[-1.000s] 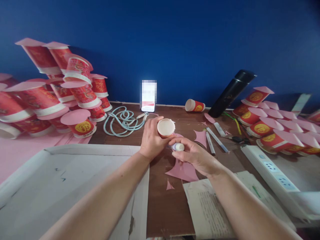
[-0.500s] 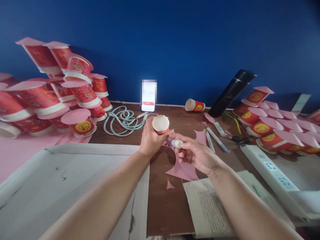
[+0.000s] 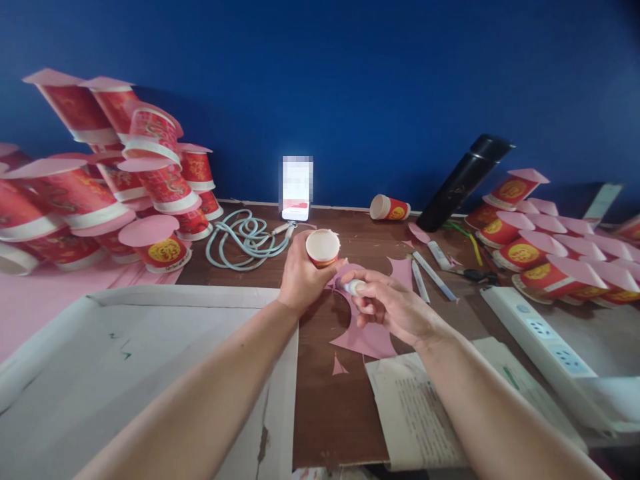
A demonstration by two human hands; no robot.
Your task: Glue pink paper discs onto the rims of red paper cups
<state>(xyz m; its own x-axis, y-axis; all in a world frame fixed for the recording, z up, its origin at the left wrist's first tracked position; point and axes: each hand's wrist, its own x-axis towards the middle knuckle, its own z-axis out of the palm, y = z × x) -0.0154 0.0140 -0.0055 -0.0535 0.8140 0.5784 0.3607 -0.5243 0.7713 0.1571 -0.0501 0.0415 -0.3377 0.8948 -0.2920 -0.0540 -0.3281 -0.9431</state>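
Note:
My left hand point(image 3: 300, 277) is wrapped round a red paper cup point(image 3: 323, 247), whose pale round end faces me with bits of white along its edge. Between the thumb and fingers of my right hand point(image 3: 387, 300) is a small white glue stick point(image 3: 354, 287), pointing left toward the cup. A round piece of pink paper point(image 3: 341, 272) shows beside my left thumb, just below the cup. Under both hands lies a pink paper offcut point(image 3: 367, 339) with curved cut-outs.
Red cups topped with pink paper point(image 3: 163, 187) are stacked at left, more point(image 3: 545, 247) at right. Behind are a phone point(image 3: 295, 187), coiled cable point(image 3: 245, 240), lying cup point(image 3: 390, 207) and black flask point(image 3: 465, 183). Pens point(image 3: 434, 275), a power strip point(image 3: 545, 333) and white box lid point(image 3: 165, 373) surround the hands.
The cup has shifted slightly left with my left hand. In my right hand, the glue stick has turned and moved a little lower beside the cup.

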